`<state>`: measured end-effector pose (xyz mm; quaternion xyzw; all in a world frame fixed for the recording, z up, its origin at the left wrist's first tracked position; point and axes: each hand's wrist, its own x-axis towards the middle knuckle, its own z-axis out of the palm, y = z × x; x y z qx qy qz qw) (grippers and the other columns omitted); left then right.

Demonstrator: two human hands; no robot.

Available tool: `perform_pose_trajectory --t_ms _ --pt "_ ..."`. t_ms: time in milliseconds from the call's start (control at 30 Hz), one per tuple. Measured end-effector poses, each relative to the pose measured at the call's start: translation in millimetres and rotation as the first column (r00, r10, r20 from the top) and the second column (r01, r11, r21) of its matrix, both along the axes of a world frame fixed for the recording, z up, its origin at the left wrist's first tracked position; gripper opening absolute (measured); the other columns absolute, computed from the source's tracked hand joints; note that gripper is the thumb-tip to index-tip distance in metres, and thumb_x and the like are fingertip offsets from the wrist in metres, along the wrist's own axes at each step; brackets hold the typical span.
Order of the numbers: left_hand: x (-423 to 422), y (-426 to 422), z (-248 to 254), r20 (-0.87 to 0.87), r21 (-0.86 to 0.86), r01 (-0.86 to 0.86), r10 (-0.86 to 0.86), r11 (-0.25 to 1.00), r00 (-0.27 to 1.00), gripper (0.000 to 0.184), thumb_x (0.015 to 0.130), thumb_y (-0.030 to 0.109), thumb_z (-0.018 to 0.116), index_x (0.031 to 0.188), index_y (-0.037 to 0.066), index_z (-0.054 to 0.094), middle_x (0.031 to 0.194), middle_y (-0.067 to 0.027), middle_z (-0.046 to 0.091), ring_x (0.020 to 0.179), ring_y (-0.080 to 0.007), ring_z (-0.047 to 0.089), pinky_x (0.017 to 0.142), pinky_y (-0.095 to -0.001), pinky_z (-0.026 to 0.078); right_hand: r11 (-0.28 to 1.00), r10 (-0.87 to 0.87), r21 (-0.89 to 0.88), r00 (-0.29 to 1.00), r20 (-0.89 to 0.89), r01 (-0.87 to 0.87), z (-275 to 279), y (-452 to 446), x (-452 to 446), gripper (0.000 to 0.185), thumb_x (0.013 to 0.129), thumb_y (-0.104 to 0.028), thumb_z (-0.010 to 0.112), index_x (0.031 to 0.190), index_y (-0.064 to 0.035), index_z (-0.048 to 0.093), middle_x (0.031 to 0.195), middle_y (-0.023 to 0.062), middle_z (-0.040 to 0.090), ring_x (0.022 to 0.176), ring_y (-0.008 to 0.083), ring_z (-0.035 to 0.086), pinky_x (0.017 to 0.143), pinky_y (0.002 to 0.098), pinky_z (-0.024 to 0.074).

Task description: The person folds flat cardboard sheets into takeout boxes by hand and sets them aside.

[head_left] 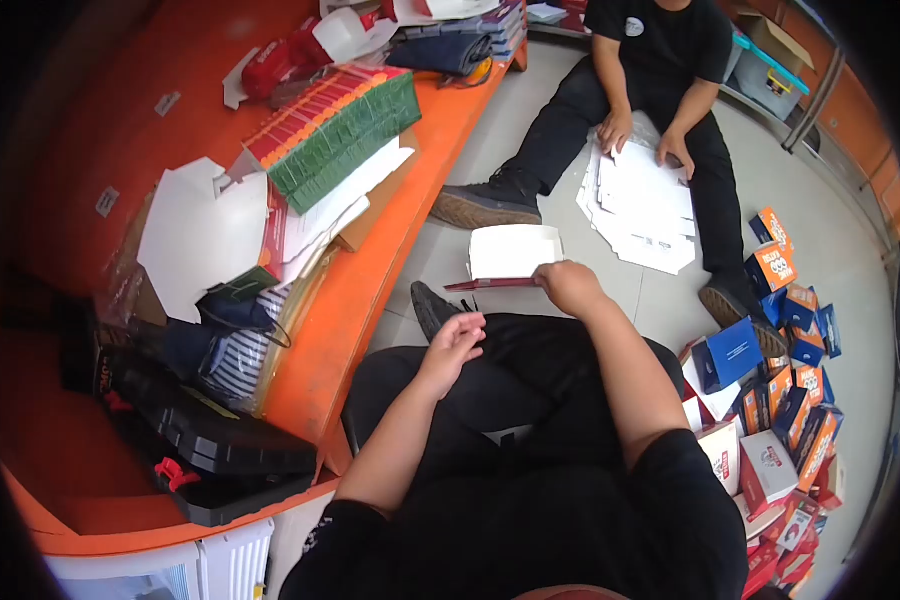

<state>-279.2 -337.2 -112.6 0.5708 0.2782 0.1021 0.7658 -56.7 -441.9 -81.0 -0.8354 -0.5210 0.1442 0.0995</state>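
Mostly white, open carton [515, 252], reddish near edge

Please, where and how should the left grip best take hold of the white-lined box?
Probably by the left end of the white-lined box, coming from the left, thumb and fingers either side of its thin edge. The right grip already holds the near right corner; the left end is free, and the left grip, empty and partly open, is near that side.
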Motion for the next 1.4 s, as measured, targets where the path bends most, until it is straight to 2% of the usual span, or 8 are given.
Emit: perform_pose_trajectory --t_ms 133,233,467,967,1133,1233,1300,1400 --pt "19.0 9.8 -13.1 0.008 0.418 -0.053 0.055 0.907 0.998 0.04 0.084 0.02 0.059 0.121 0.009 0.047 0.124 -0.0079 0.046 0.107 -0.0195 0.05 0.087 -0.0339 0.04 0.987 0.079 0.153 0.969 -0.233 -0.044 -1.3 -16.1 -12.9 0.017 0.084 -0.017 0.053 0.086 -0.0045 0.065 0.08 0.0187 0.064 0.077 0.0348 0.061 0.072 0.0414 0.0477" --pt "23.1 -4.5 3.5 -0.061 0.976 0.035 0.117 0.214 0.991 0.048 0.078 0.02 0.063 0.123 0.014 0.047 0.133 -0.0119 0.035 0.118 -0.0293 0.04 0.097 -0.0412 0.032 0.955 0.08 0.296 0.955 -0.285 0.008 -2.7 -6.1 -18.8 0.016 0.084 -0.017 0.054 0.086 -0.0037 0.063 0.079 0.0203 0.062 0.075 0.037 0.06 0.068 0.0428 0.0475" --pt "27.2 -13.8 -12.0 -0.029 0.976 0.047 0.09 -0.211 0.996 0.034 0.076 0.016 0.057 0.109 0.021 0.056 0.104 0.0008 0.051 0.105 -0.0167 0.048 0.094 -0.0524 0.028 0.935 0.059 0.353 0.992 -0.112 -0.015 15.5 9.1 -45.6 0.012 0.083 -0.016 0.055 0.082 -0.0047 0.06 0.075 0.0152 0.063 0.07 0.0319 0.061 0.064 0.0415 0.0471" --pt "30.3 -8.7 -18.1 -0.026 0.995 0.04 0.146 -0.094 0.989 0.018 0.078 0.015 0.054 0.094 0.02 0.061 0.084 0.0045 0.051 0.088 -0.013 0.051 0.086 -0.0483 0.03 0.734 -0.075 0.664 0.955 0.288 -0.142 113.8 -23.4 -56.7 0.007 0.081 -0.006 0.057 0.087 -0.0058 0.061 0.075 0.0062 0.063 0.06 0.0171 0.058 0.063 0.0291 0.041" --pt "19.6 -1.2 17.6 0.328 0.85 -0.358 0.143 0.387 0.934 0.081 0.073 0.037 0.069 0.133 0.003 0.027 0.131 -0.0168 0.032 0.121 -0.0322 0.034 0.103 -0.0541 0.017 0.445 0.158 0.733 0.76 -0.63 0.515 152.1 -50.2 -32.0 0.02 0.091 -0.011 0.05 0.106 0.0025 0.051 0.082 0.0036 0.061 0.072 0.0061 0.054 0.064 0.0191 0.0433" --pt "4.7 -3.2 21.6 0.752 0.061 -0.237 0.111 0.97 0.649 0.083 0.073 0.032 0.069 0.137 0.006 0.024 0.139 -0.0134 0.027 0.128 -0.0305 0.027 0.108 -0.0427 0.016 0.421 0.43 0.755 0.623 -0.654 0.502 150.3 -56.8 -72.7 0.027 0.09 -0.002 0.046 0.116 -0.0001 0.037 0.108 0.0136 0.056 0.099 0.0142 0.055 0.087 0.028 0.044" --pt "-19.3 2.5 36.0 0.173 0.711 -0.023 -0.143 0.703 0.974 0.078 0.074 0.034 0.067 0.137 0.011 0.029 0.142 -0.0107 0.026 0.131 -0.0307 0.024 0.108 -0.0433 0.015 0.375 0.523 0.712 0.499 -0.691 0.594 146.3 -51.9 -101.2 0.03 0.089 -0.003 0.046 0.117 -0.0009 0.036 0.107 0.0162 0.057 0.096 0.0166 0.058 0.084 0.0296 0.0473" --pt "-33.3 1.5 30.8 0.335 0.92 -0.365 0.198 0.142 0.921 0.074 0.072 0.041 0.069 0.131 0.011 0.037 0.139 -0.0167 0.025 0.128 -0.0343 0.027 0.107 -0.0454 0.018 0.478 0.566 0.614 0.315 -0.762 0.628 157.1 -46.6 -124.7 0.036 0.089 -0.002 0.044 0.122 -0.002 0.029 0.112 0.0191 0.054 0.098 0.0203 0.058 0.084 0.0319 0.0488"
